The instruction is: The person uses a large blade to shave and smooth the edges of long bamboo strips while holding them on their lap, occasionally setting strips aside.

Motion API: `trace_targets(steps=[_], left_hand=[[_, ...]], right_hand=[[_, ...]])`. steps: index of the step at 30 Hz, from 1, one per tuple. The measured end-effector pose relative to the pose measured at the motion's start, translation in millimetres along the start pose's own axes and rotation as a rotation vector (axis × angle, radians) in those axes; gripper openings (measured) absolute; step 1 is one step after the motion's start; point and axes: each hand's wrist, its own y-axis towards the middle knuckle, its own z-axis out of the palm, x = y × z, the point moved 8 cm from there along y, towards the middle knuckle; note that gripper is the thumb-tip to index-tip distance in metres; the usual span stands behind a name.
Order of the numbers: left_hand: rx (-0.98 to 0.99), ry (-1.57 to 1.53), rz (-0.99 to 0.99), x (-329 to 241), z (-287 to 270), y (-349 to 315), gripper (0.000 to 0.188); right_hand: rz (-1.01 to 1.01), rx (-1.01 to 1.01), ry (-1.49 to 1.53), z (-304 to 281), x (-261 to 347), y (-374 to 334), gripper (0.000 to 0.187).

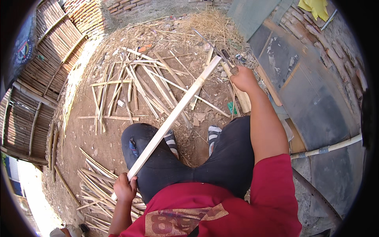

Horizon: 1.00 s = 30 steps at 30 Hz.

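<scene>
My left hand (125,187) is closed round the lower end of a long, pale split bamboo strip (169,120). The strip slants up across my left thigh, and its far end comes close to the knife. In my right hand (243,79) is the wooden handle of a long-bladed knife (209,42). Its thin blade points away to the upper left, beyond the strip's far end. Under and beside my right hand lies a pale length of wood (241,96), partly hidden by the hand.
Many loose bamboo strips (138,85) lie scattered on the dirt ahead. A pile of cut strips (98,185) is by my left side. Dark sheets (312,87) and a pole (327,147) are on the right. A bamboo-slat structure (51,43) stands left, with dry straw (209,25) at the back.
</scene>
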Motion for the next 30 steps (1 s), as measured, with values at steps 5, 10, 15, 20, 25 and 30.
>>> trace_targets(steps=[5,10,15,20,25,30], left_hand=[[-0.004,-0.142,-0.048,0,8,-10,0.037],[0.042,-0.215,-0.102,-7,-1,-5,0.033],[0.011,-0.261,-0.181,-27,-21,17,0.038],[0.059,-0.222,-0.155,-49,-26,40,0.038],[0.082,-0.135,-0.042,-70,-31,56,0.04],[-0.011,-0.11,0.053,-80,-47,57,0.055]], right_hand=[[-0.112,0.015,-0.208,0,40,-28,0.046],[-0.05,0.011,-0.065,11,21,-25,0.062],[0.19,0.131,0.653,25,3,-18,0.047],[0.049,0.269,1.21,29,77,-40,0.029],[-0.098,0.367,1.107,43,95,-40,0.024],[-0.085,0.362,1.047,45,80,-37,0.023]])
